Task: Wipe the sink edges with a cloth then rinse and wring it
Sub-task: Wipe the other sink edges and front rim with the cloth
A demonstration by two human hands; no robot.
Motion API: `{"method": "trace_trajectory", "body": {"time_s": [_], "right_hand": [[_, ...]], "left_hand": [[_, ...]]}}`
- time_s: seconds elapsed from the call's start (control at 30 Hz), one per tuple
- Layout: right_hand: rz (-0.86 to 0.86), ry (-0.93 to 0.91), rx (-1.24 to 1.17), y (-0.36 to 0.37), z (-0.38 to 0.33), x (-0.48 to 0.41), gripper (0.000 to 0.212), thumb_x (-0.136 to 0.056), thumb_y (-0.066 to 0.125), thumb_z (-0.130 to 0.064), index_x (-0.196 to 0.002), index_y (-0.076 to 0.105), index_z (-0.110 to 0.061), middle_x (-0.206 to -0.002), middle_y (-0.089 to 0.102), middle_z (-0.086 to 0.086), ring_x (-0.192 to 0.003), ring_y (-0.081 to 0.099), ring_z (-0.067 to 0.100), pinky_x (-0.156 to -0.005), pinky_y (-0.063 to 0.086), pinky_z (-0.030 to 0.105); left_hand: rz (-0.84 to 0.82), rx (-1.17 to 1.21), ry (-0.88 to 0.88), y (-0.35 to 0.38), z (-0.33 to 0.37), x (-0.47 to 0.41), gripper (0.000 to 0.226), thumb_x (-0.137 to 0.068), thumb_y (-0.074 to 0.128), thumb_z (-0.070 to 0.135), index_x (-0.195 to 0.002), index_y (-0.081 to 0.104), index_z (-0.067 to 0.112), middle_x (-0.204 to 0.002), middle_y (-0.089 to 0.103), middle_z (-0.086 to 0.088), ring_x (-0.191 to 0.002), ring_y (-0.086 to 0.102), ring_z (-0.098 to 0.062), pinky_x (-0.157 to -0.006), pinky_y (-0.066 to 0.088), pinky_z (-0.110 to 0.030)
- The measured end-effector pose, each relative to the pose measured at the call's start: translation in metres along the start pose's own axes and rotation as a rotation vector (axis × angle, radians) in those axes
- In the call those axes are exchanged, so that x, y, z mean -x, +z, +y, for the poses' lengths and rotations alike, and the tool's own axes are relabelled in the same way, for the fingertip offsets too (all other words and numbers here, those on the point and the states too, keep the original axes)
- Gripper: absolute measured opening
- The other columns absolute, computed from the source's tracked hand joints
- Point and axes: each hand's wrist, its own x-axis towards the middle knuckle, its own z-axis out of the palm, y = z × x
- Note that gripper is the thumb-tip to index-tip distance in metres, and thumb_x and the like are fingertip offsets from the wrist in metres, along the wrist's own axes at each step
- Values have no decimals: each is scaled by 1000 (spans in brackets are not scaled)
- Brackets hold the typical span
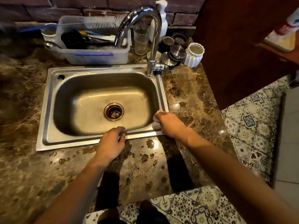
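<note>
Left hand [111,142] rests loosely curled, empty, on the sink [48,110] front rim (steel), right hand [169,125] pressing a pink cloth [156,114]

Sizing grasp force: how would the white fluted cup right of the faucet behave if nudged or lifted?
The white fluted cup looks like glazed ceramic, so probably rigid and breakable. It stands upright on a base narrower than its rim, so a high push might tip it. The ridges should help a grip; it sits close to the steel lids.

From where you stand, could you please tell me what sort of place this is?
Most likely a home kitchen. A steel sink with a tall tap is set into a marble counter, and a plastic tub of washing-up things sits behind it by a soap bottle.
</note>
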Motion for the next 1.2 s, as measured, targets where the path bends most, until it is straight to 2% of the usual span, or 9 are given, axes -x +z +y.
{"method": "trace_trajectory", "body": {"time_s": [0.1, 0.23, 0.4, 0.6, 0.73, 0.83, 1.0, 1.13, 1.2], "right_hand": [[43, 103, -79, 24, -16, 13, 58, -85, 64, 0, -140, 48, -10, -142, 49, 15, -124, 56, 36, -107, 43, 39], [67, 299, -114, 46, -48, 18, 70, -93, 57, 0, -154, 24, -1, -161, 20, 29, -147, 28, 41, -119, 26, 40], [140, 490, -178, 53, -77, -3, 66, -96, 58, -15, -149, 27, 9, -154, 30, 36, -144, 31, 44, -116, 34, 40], [95, 596, -192, 53, -113, -14, 73, -97, 56, -4, -153, 11, 11, -158, 12, 40, -148, 20, 49, -119, 28, 42], [80, 568, -210, 53, -145, -21, 55, -95, 56, 0, -145, 35, 8, -149, 40, 34, -143, 34, 44, -114, 36, 40], [114, 520, -426, 41, -168, -24, 35, -94, 61, -8, -129, 56, -2, -128, 62, 19, -121, 56, 34, -99, 48, 35], [149, 471, -853, 36, -172, -28, 27, -93, 57, -27, -112, 73, -15, -115, 72, 11, -108, 65, 29, -94, 50, 34], [92, 368, -1436, 36, -151, -23, 19, -71, 56, 3, -81, 72, 0, -82, 71, -3, -84, 65, 12, -73, 52, 26], [54, 351, -1619, 30, -135, -20, 24, -71, 50, 3, -84, 68, -4, -85, 65, 6, -84, 61, 18, -76, 49, 26]], "left_hand": [[-6, -4, 0, -2, -3, 2, 33, -96, 57, 21, -128, 64, 16, -125, 69, -5, -114, 62, -27, -95, 47, -36], [-12, 45, -9, -7, -6, 7, 34, -97, 57, 22, -130, 63, 16, -126, 69, -4, -116, 62, -26, -99, 46, -34], [-20, 103, -13, -19, -18, 11, 35, -96, 59, 20, -131, 63, 15, -124, 70, -3, -116, 63, -22, -99, 44, -29], [0, 168, -26, -33, -41, 11, 32, -96, 59, 15, -128, 64, 13, -118, 72, -5, -109, 64, -17, -93, 40, -21], [39, 190, -43, -41, -53, 10, 29, -97, 58, 16, -125, 66, 13, -115, 72, -5, -100, 60, -11, -91, 40, -21], [74, 225, -65, -46, -62, 6, 26, -97, 58, 17, -122, 68, 14, -112, 73, -6, -98, 61, -12, -91, 43, -23], [75, 228, -55, -54, -68, -5, 25, -98, 57, 18, -119, 69, 15, -109, 74, -6, -92, 61, -13, -85, 43, -24], [63, 283, -61, -54, -66, -11, 24, -98, 57, 19, -118, 70, 17, -107, 74, -5, -96, 65, -17, -88, 49, -28], [51, 309, -78, -53, -63, -15, 23, -98, 58, 19, -117, 70, 18, -107, 73, -3, -98, 65, -18, -91, 50, -30]]}}
